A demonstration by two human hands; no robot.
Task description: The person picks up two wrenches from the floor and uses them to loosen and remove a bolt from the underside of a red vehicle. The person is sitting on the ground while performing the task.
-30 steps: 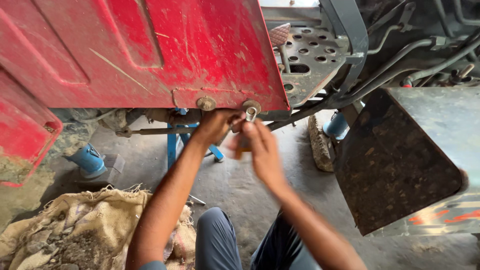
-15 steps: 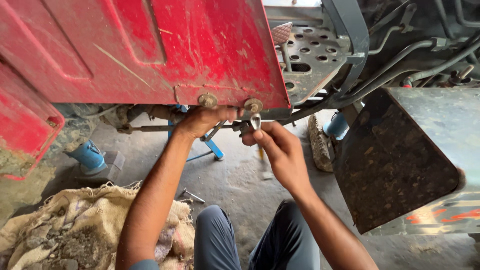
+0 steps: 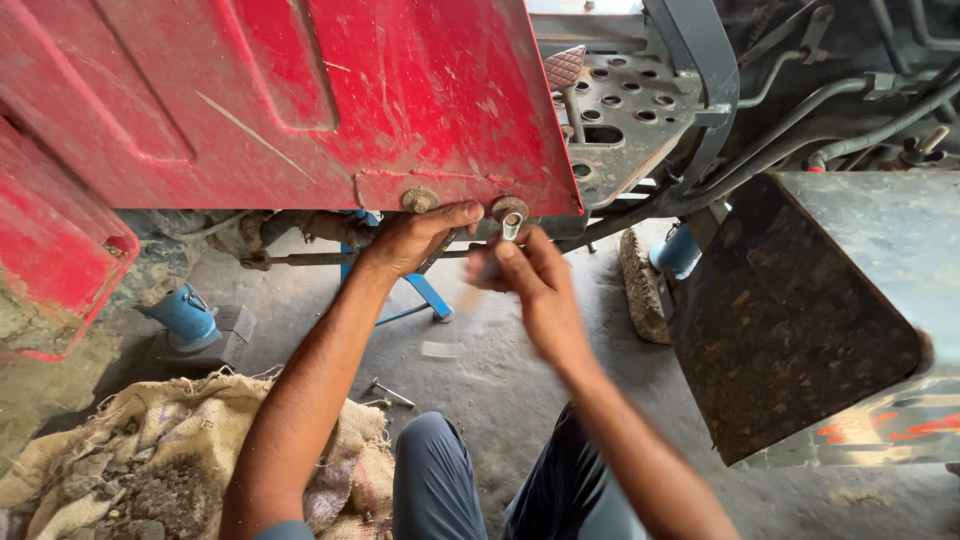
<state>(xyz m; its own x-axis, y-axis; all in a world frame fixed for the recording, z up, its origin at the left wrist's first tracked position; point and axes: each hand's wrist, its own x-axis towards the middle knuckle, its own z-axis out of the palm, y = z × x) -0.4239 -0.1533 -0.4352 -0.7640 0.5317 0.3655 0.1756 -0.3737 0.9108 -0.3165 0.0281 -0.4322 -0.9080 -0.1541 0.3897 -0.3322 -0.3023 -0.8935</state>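
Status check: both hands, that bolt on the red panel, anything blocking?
Left hand pressed under red panel edge. Right hand at the bolt, blurred; grip unclear. Nothing blocking the bolt.

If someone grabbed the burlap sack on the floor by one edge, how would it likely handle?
The burlap sack would probably be floppy: it lies crumpled in soft folds. It likely drags heavy and unevenly, since dirt and rubble sit heaped on it. That loose load would probably spill or slide off if one edge were lifted. The coarse weave should grip well, not slip.
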